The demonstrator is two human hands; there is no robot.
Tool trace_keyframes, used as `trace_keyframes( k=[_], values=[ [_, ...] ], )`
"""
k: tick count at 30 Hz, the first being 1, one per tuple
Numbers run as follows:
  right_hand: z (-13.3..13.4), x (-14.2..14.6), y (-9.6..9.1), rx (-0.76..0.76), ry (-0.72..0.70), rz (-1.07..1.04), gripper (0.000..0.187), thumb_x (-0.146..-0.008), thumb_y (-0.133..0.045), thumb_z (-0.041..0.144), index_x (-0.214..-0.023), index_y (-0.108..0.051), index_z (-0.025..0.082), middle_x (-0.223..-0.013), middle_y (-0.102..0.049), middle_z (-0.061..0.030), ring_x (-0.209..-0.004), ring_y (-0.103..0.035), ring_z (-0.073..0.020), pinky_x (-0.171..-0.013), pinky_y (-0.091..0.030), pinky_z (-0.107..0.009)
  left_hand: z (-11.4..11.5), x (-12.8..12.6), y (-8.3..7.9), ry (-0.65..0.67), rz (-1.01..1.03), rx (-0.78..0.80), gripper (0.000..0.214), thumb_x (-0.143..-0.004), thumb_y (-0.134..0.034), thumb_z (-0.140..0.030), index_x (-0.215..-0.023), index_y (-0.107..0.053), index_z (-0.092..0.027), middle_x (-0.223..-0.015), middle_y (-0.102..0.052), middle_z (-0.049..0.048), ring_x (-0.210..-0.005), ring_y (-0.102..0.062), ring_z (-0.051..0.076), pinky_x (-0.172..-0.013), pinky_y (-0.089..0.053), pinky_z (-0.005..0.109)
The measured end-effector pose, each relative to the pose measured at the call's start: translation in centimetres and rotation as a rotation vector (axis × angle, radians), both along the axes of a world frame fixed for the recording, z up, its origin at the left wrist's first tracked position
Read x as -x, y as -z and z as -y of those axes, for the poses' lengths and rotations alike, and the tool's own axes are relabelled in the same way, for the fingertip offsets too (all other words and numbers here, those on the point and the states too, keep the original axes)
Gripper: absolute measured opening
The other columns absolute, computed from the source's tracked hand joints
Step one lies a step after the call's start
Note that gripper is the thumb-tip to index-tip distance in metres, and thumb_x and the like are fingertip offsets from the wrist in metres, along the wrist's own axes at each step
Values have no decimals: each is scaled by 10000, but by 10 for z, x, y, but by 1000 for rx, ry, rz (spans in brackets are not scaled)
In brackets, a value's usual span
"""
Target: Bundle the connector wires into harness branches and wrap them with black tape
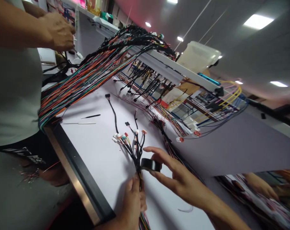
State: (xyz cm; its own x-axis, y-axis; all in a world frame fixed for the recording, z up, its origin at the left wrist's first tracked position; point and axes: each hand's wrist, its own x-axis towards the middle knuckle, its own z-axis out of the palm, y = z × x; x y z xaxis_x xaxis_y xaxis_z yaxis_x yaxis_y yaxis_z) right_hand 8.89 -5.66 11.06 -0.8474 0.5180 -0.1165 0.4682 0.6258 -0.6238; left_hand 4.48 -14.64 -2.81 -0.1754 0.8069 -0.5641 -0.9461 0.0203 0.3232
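Observation:
My left hand (132, 204) is shut around a black wire harness bundle (138, 169) near the bottom of the view. The bundle fans out on the white work surface (92, 166) into several thin branches ending in small white and red connectors (125, 139). My right hand (175, 175) pinches a roll of black electrical tape (151, 165) between thumb and fingers. The roll sits right beside the bundle, at or touching its upper part. A multicoloured cable run (231, 191) continues below my left hand and is partly hidden by it.
A co-worker (15, 89) stands at the left, one hand (58, 32) on a thick multicoloured wire bundle (87, 75). A slim black tool (91, 116) and a white strip (79, 123) lie on the surface. A raised white rail (159, 62) carries hanging wires.

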Motion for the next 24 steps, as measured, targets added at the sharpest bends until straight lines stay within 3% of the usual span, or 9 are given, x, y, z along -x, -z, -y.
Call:
trace_keyframes(
  k=[4,8,12,15,19,22,24],
  values=[
    [-5,-30,12,-203,70,-22,335,-846,-511,223,-1178,-542,249,-951,-615,-52,-815,-572,-175,-779,-479,-313,2,3,-3,-8,38,-56,516,-606,-682,-656,-671,-498,-179,-454,-230,-111,-359,-162,26,-352,-137,166],
    [-16,-63,56,-227,222,-131,187,-853,-536,280,-1016,-606,223,-1015,-589,-84,-812,-578,-189,-664,-488,-298,2,4,-6,29,101,-123,504,-622,-681,-644,-640,-469,-187,-447,-152,-124,-354,-83,21,-339,-89,169],
    [-7,-56,98,68,362,-167,208,-813,-577,325,-971,-623,197,-865,-632,-59,-772,-603,-204,-676,-500,-313,1,2,-19,108,152,-196,585,-513,-693,-714,-592,-416,-204,-386,-142,-135,-307,-89,18,-308,-79,182],
    [4,-27,112,342,343,-201,266,-800,-561,372,-956,-658,180,-788,-649,-39,-793,-615,-216,-765,-497,-345,0,-2,-27,175,162,-230,601,-497,-681,-736,-594,-409,-209,-359,-157,-138,-286,-104,17,-300,-92,186],
    [2,-10,108,411,207,-197,292,-805,-511,376,-924,-688,177,-719,-627,-8,-709,-590,-176,-780,-484,-341,-2,-3,-25,144,98,-148,635,-456,-688,-747,-685,-475,-194,-356,-193,-145,-301,-106,15,-308,-111,182],
    [-12,-26,85,382,42,41,212,-817,-516,294,-851,-683,169,-603,-571,28,-550,-513,-123,-595,-471,-255,-3,-1,-18,155,69,-74,731,-419,-695,-752,-835,-516,-179,-354,-282,-137,-308,-149,27,-309,-150,182],
    [-18,-36,63,251,-10,197,211,-852,-488,248,-827,-678,161,-560,-557,27,-485,-470,-106,-507,-418,-219,-3,0,-14,184,60,-40,799,-374,-708,-751,-898,-512,-181,-344,-316,-135,-298,-172,36,-302,-160,185]
  ],
)
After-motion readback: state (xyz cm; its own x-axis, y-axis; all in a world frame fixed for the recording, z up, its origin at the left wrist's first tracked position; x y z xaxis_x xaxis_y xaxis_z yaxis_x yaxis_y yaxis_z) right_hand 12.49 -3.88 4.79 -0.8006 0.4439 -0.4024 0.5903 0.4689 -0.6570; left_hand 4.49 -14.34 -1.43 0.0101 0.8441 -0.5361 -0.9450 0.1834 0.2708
